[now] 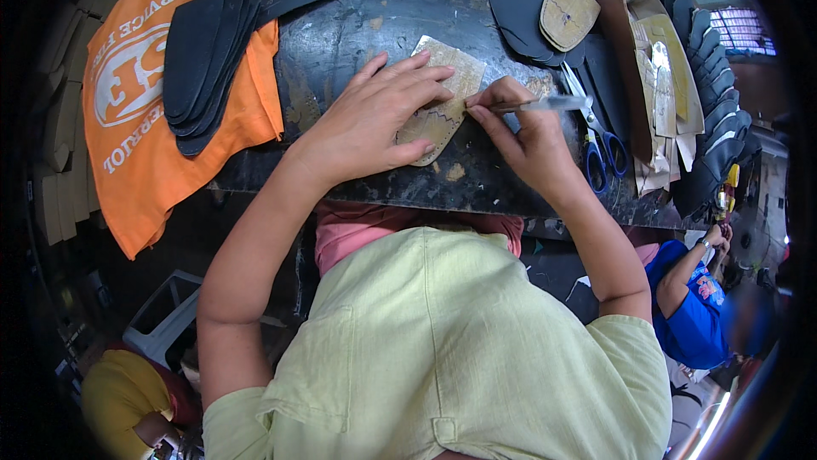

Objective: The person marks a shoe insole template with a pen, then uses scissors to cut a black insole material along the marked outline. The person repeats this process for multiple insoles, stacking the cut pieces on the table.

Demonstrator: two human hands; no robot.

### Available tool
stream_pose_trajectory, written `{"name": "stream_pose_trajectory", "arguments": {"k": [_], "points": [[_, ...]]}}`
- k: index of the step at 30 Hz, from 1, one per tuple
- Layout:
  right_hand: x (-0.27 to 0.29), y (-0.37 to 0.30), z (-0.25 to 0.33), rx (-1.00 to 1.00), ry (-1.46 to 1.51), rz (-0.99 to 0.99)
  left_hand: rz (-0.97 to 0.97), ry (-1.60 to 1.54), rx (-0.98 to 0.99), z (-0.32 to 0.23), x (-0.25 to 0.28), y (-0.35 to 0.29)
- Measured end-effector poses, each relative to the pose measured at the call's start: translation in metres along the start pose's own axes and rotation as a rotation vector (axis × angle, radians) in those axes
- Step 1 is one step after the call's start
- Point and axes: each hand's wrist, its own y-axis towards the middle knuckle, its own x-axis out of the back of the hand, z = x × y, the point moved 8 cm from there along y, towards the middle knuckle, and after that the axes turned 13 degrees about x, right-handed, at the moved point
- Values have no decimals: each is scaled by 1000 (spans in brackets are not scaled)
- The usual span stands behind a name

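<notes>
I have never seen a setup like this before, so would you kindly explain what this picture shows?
Of course. There is no machine here: a person works with two bare hands. The picture comes from the left of two wide cameras worn on the head, looking down, so straight edges bend toward the rim.

On the dark table, the left hand lies spread on a tan piece. The right hand holds a slim pen-like tool, its tip near that piece's right edge.

To the right lie blue-handled scissors; beyond them, another tan piece rests on black sheets. On the left, black cut-outs lie on an orange cloth.
</notes>
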Motion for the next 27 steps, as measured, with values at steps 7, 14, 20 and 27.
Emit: {"name": "stream_pose_trajectory", "arguments": {"k": [7, 14, 20, 27], "points": [[-4, -3, -7, -82, 117, -61, -6, -15, -8, 0, 0, -1], [-11, -7, 7, 26, 74, -9, -1, -21, -3, 1, -1, -1], [-14, -9, 9, -52, 164, -40, -11, -13, -10, 1, -2, -1], [-18, -12, 9, -77, 185, -58, -15, -21, -17, 2, -2, -1]]}}
